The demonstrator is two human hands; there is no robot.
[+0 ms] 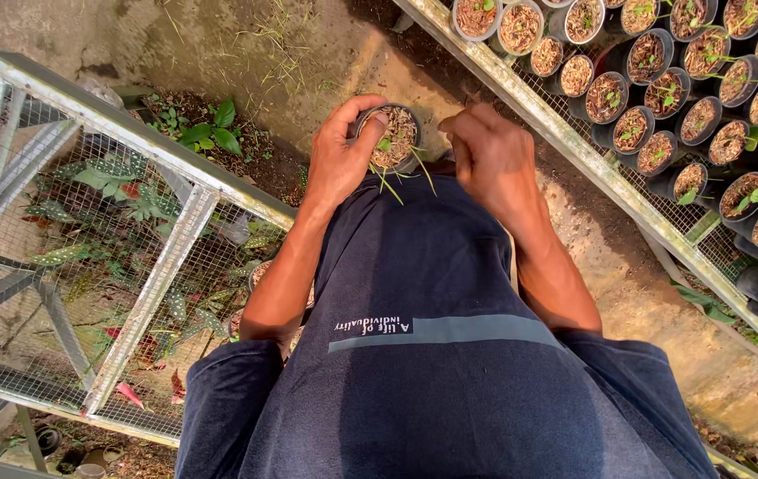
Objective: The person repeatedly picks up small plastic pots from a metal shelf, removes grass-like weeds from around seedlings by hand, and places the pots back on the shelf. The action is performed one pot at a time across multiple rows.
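Left hand gripping small black pot, right hand loosely curled, empty, potted seedlings right

Small black pot of seedling mix, held upright

The round plastic pot sits in the curl of the left hand, thumb over its far rim, just left of the right hand. Coarse brown chips fill it to the brim; a small green seedling shows near the thumb, thin green blades hanging below.

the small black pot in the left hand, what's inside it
The small black pot holds brownish, chippy potting mix and a small green seedling, with thin strands trailing over its rim. The left hand covers its left side; anything below the surface is hidden.
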